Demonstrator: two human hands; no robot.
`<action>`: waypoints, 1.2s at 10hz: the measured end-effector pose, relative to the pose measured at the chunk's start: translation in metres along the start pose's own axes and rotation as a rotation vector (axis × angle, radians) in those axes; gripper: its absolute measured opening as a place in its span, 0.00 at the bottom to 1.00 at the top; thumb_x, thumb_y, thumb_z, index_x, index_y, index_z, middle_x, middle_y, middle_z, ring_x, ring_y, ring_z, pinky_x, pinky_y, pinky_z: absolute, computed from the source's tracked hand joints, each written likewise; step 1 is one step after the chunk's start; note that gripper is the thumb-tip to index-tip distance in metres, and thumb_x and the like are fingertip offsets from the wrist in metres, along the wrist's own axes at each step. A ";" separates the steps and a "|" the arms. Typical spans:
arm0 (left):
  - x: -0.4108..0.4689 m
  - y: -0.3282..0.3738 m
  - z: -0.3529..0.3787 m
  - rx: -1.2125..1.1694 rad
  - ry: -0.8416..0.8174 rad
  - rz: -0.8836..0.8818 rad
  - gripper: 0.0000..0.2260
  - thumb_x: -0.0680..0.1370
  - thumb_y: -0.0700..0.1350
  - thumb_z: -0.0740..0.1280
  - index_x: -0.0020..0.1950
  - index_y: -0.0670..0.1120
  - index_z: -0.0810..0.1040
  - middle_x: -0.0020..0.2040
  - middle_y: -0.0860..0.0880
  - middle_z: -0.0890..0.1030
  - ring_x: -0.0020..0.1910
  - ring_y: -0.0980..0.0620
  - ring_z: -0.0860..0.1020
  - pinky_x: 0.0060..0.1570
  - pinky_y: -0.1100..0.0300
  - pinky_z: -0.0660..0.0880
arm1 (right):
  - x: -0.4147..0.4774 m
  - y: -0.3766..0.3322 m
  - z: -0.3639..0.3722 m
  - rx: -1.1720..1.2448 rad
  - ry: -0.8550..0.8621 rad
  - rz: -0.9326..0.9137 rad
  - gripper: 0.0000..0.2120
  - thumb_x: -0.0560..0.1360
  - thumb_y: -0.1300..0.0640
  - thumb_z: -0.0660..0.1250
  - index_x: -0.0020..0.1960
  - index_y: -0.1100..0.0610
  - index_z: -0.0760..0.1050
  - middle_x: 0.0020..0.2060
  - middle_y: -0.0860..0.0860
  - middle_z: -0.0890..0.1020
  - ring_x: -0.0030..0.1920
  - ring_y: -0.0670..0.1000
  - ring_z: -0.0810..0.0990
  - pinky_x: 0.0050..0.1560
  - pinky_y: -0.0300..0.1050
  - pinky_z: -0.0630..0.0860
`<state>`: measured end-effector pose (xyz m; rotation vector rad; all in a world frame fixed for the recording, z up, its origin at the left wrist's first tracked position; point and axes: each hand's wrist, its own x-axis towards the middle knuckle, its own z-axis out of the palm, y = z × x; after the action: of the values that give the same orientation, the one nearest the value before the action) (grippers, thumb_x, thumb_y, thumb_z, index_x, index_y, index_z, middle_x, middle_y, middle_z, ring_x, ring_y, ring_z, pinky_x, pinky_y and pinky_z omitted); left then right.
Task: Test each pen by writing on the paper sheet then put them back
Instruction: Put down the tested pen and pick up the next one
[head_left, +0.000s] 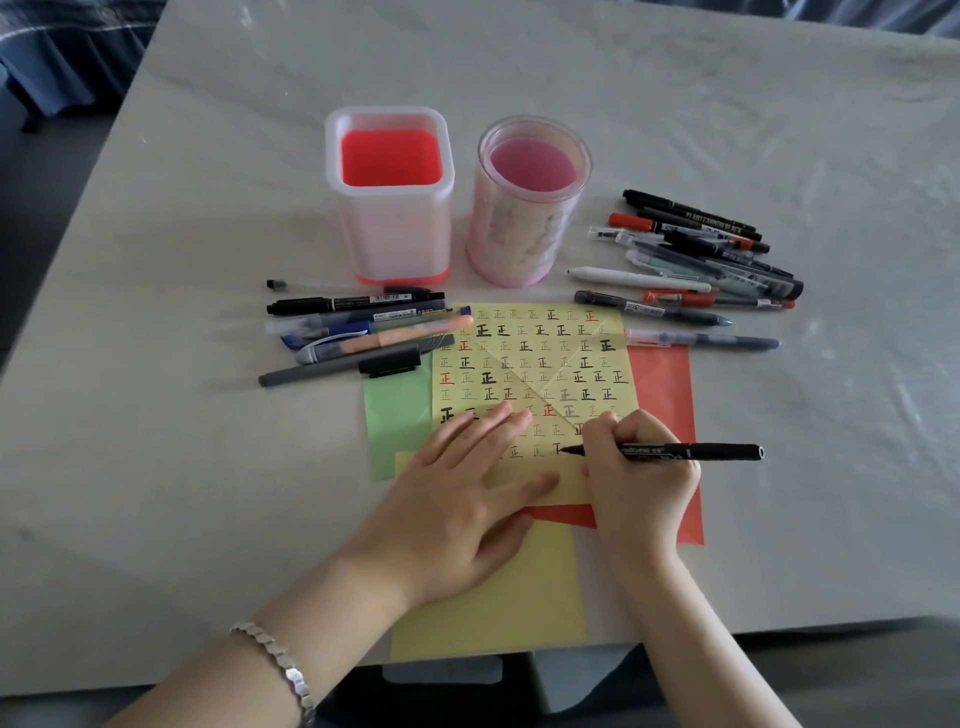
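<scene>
A pale, wrinkled cover lies over the table (182, 467), and blue fabric (62, 57) shows beyond its far left corner. Left of centre, the left pile (358, 332) of pens lies loose on the surface, its ends touching the far left corner of the sheet (535, 364). Behind it stands the square holder (395, 234), and the round holder (519, 234) is just beside that; both look empty. The yellow sheet lies on green paper (395, 415) and red paper (665, 395), near the front edge. The left hand (467, 493), with a bracelet (280, 660) at the wrist, presses flat on the sheet's near half, fingers straight. The right hand (639, 467) grips a black pen (691, 451), whose tip touches the sheet at a half-drawn mark in the lowest row. Further right, the right pile (701, 249) lies by the sheet's far right corner. Rows of marks fill most of the sheet, so testing seems well along. No pen is back in a holder, so all the returning is left. I cannot tell which pile has been tested.
</scene>
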<state>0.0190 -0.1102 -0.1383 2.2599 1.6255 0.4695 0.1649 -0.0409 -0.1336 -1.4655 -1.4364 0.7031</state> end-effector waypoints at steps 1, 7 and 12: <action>0.000 0.000 0.000 0.001 0.003 0.001 0.15 0.78 0.53 0.57 0.62 0.56 0.76 0.71 0.43 0.67 0.73 0.45 0.61 0.71 0.49 0.54 | 0.000 0.000 0.001 0.003 -0.015 0.001 0.17 0.67 0.56 0.63 0.24 0.60 0.61 0.20 0.64 0.70 0.23 0.57 0.66 0.25 0.38 0.62; 0.000 -0.001 0.002 -0.005 0.022 0.016 0.15 0.78 0.52 0.57 0.62 0.56 0.76 0.71 0.42 0.68 0.72 0.44 0.61 0.71 0.49 0.55 | 0.001 -0.002 0.000 -0.053 0.037 -0.009 0.18 0.66 0.61 0.62 0.24 0.51 0.56 0.19 0.50 0.61 0.23 0.45 0.60 0.25 0.33 0.57; -0.001 -0.006 -0.003 -0.089 0.258 -0.053 0.13 0.77 0.44 0.60 0.60 0.46 0.75 0.65 0.42 0.74 0.64 0.47 0.69 0.63 0.54 0.64 | 0.013 -0.016 -0.014 0.152 -0.077 0.143 0.13 0.71 0.59 0.70 0.31 0.58 0.70 0.20 0.43 0.75 0.23 0.41 0.71 0.27 0.29 0.66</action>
<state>0.0119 -0.1090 -0.1386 2.1567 1.7410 0.8330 0.1722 -0.0336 -0.1117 -1.4456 -1.3138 0.9462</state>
